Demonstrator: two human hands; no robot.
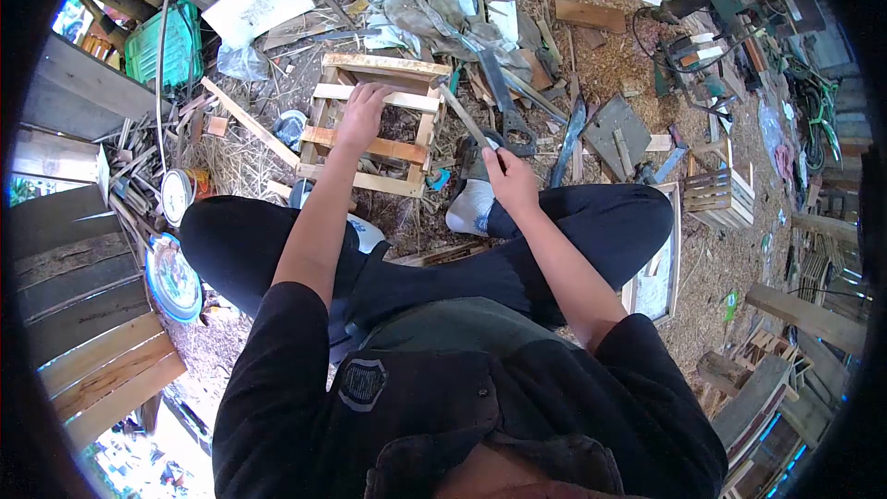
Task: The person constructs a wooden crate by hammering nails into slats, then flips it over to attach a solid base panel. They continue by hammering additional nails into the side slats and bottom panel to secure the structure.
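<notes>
A small slatted wooden crate [365, 176] stands on the ground in front of my crossed legs. My left hand [364, 111] is closed over one of its upper slats [411, 102], fingers bent at the wood. In my right hand [510, 177] is the wooden handle of a hammer [467, 115]. The hammer slants up and left, its small head close to the crate's upper right corner. Just right of the hammer lies a handsaw [497, 83] with a dark handle. A second long blade [568, 143] rests farther right.
A metal can [177, 196] and a round blue-rimmed basin [173, 282] stand left of my knee. Another slatted crate [721, 199] is at the right. A loose wood strip [249, 120] lies left of the crate. Scraps, cloth [416, 14] and a green plastic crate [164, 48] lie beyond.
</notes>
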